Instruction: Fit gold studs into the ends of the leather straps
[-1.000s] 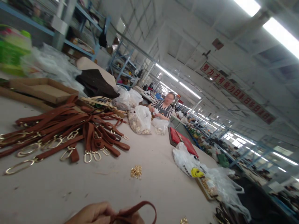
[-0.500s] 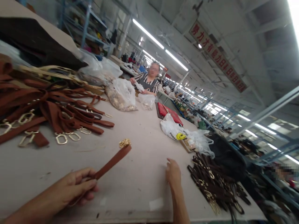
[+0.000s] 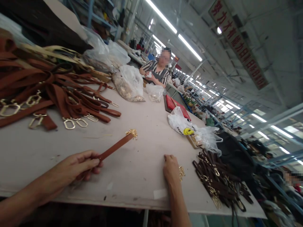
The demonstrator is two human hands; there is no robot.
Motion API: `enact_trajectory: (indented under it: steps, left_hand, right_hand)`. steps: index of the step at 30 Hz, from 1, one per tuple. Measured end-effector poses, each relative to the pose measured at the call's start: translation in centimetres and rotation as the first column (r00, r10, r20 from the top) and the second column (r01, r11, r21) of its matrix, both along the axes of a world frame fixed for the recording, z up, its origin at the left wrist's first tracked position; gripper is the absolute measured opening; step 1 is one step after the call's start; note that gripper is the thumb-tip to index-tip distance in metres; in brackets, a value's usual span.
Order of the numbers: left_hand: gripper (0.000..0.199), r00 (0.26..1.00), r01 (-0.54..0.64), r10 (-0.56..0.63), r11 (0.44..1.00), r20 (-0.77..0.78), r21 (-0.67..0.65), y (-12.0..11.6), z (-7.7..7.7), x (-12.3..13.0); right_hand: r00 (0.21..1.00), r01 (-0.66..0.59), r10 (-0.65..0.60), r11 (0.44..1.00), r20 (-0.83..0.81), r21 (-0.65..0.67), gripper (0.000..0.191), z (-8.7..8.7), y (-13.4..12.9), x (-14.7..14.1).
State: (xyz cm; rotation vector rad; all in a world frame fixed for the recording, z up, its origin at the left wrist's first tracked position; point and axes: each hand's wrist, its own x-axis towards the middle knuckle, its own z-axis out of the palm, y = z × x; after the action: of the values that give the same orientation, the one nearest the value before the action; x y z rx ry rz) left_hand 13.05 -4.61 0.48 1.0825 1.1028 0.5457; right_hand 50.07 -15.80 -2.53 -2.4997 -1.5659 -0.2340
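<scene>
Brown strap in left hand, right hand, hold unclear, beside newly visible gold pieces

At least 2 lit tube lights and a red-lettered sign hang overhead.

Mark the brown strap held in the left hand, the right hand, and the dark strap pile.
Brown strap [image 3: 115, 147]: head view, middle of its free length.
Right hand [image 3: 170, 167]: head view, back of the hand.
Dark strap pile [image 3: 221, 189]: head view, middle of it.
</scene>
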Motion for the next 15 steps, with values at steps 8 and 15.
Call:
enact_trajectory:
  steps: [8,15]
  left_hand:
    - [0.039,0.975,0.045,-0.011,0.987,0.221,-0.153,0.3,-1.4,-0.8]
    - [0.029,0.982,-0.022,0.032,0.998,0.187,-0.055,-0.7,-0.9,-0.4]
  right_hand:
    - [0.964,-0.250,0.255,0.965,-0.068,0.075,0.041,-0.1,-2.7,-5.6]
    - [0.977,-0.107,0.142,0.972,-0.162,0.211,0.029,1.6,-5.1,-3.2]
